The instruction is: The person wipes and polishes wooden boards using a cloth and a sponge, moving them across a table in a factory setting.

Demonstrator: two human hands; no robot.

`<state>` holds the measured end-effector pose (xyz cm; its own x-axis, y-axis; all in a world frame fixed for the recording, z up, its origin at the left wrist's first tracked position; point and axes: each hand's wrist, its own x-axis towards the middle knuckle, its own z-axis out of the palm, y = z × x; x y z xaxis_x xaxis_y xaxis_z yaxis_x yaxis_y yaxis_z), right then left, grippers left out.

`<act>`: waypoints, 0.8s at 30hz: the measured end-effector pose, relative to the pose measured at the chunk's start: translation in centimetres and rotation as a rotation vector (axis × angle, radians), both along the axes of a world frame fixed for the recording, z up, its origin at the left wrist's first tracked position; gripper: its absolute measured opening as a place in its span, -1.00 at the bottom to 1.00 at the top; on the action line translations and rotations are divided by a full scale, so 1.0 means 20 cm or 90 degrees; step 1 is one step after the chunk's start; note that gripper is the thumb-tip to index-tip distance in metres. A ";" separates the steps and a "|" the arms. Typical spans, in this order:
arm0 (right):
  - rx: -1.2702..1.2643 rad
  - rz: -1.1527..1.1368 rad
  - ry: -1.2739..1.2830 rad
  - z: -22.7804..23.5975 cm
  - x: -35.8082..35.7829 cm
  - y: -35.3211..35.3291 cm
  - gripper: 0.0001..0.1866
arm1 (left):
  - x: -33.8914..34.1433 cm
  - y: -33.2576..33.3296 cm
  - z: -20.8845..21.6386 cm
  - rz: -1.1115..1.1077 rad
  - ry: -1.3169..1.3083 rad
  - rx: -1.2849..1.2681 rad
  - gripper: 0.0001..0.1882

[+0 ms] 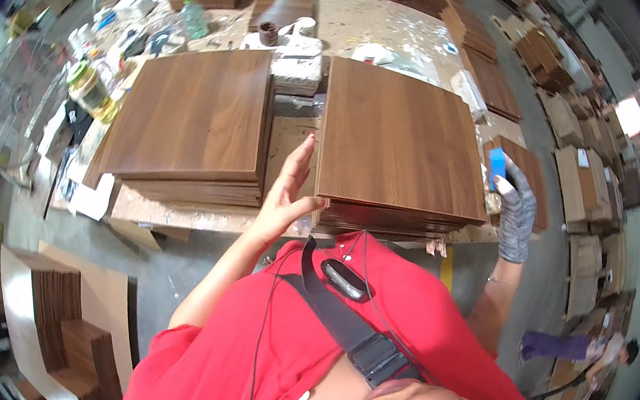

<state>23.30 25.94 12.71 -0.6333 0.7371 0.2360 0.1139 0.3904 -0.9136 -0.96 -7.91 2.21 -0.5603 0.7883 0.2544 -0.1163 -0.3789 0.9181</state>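
At the far left of your bench sits a plastic jar with a green lid [89, 86], near the clutter of papers and small containers, out of the way of the panels. Next to it lies the left stack of brown wood-veneer panels [191, 124], squared up and flat, its edges overhanging the speckled workbench [386, 20] slightly toward you. Between the two stacks, a white block wrapped in cloth [299, 65] rests toward the back of the gap.

Your left hand [287, 192] is bare, its fingers spread and open, the palm pressed flat against the left edge of the right stack of panels [401, 146]. It grips nothing; held like that, it looks placed to steady the pile or keep the edges lined up. The stack sits right at the bench's near edge, close to your chest.

Your right hand [515, 212], in a grey knitted glove, is at the stack's right side and is closed around a small blue tool [497, 164] that stands upright above the fist. I cannot tell what kind of tool it is. Further right, more panel piles [493, 83] line the aisle.
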 end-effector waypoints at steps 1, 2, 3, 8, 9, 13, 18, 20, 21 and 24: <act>0.011 0.073 -0.034 0.10 -0.14 -0.10 -0.53 | 0.03 0.02 -0.07 0.025 0.037 -0.027 0.04; 0.009 0.139 -0.023 0.16 -0.24 -0.21 -0.51 | 0.06 0.03 -0.08 0.047 0.093 -0.071 0.05; 0.086 0.188 -0.050 0.19 -0.34 -0.28 -0.52 | 0.09 0.05 -0.07 0.073 0.149 -0.115 0.06; 0.330 0.560 -0.102 0.25 -0.73 -0.52 -0.60 | 0.19 0.17 -0.05 0.126 -0.017 -0.076 0.06; 0.344 0.594 -0.123 0.25 -0.77 -0.58 -0.59 | 0.19 0.19 -0.07 0.138 -0.021 -0.071 -0.02; 0.393 0.747 -0.151 0.20 -0.88 -0.67 -0.55 | 0.20 0.22 -0.12 0.087 -0.131 -0.019 -0.12; 0.513 0.787 -0.167 0.14 -0.91 -0.69 -0.53 | 0.20 0.25 -0.22 0.065 -0.147 -0.037 -0.16; 0.498 0.784 -0.157 0.14 -0.94 -0.67 -0.58 | 0.20 0.25 -0.22 0.061 -0.171 -0.042 -0.14; 0.506 0.776 -0.162 0.13 -0.95 -0.66 -0.60 | 0.22 0.22 -0.11 0.024 -0.235 -0.047 -0.12; 0.497 0.748 -0.172 0.12 -1.00 -0.62 -0.62 | 0.24 0.24 -0.10 0.158 -0.098 -0.016 -0.09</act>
<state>3.23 13.48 15.04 -0.8631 -0.4938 0.1061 -0.4878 0.7604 -0.4289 3.74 -3.17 0.29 -0.7673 0.6273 0.1329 -0.1621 -0.3902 0.9064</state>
